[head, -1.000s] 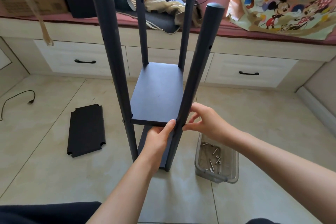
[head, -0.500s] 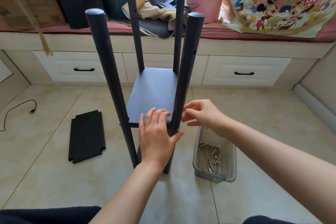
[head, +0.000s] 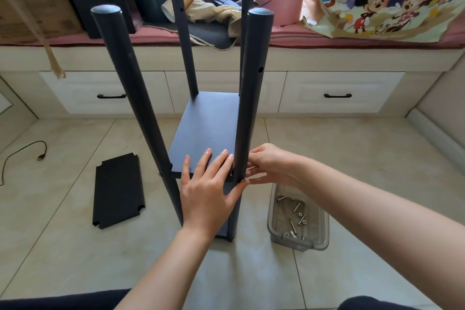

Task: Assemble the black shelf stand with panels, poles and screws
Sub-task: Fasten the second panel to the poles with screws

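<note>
Four poles (head: 247,98) and two panels are joined; a third panel (head: 118,190) lies on the floor, left of the grip. The left hand (head: 208,191) presses flat on the upper panel (head: 206,133), while the right hand (head: 270,165) pinches at the near-right pole, seemingly on a screw, though I cannot tell. Spare screws (head: 295,219) wait in the tub (head: 319,239) below it.

From here the pole (head: 245,108) hides my right hand's (head: 270,166) fingertips, so I can't tell whether they pinch a screw. My left hand (head: 208,191) covers the panel's (head: 208,131) near edge.

Four black poles (head: 251,98) are standing; two panels (head: 208,133) are mounted, one spare panel (head: 118,190) lying; one screw tub (head: 298,221); two drawer handles (head: 111,96).
</note>
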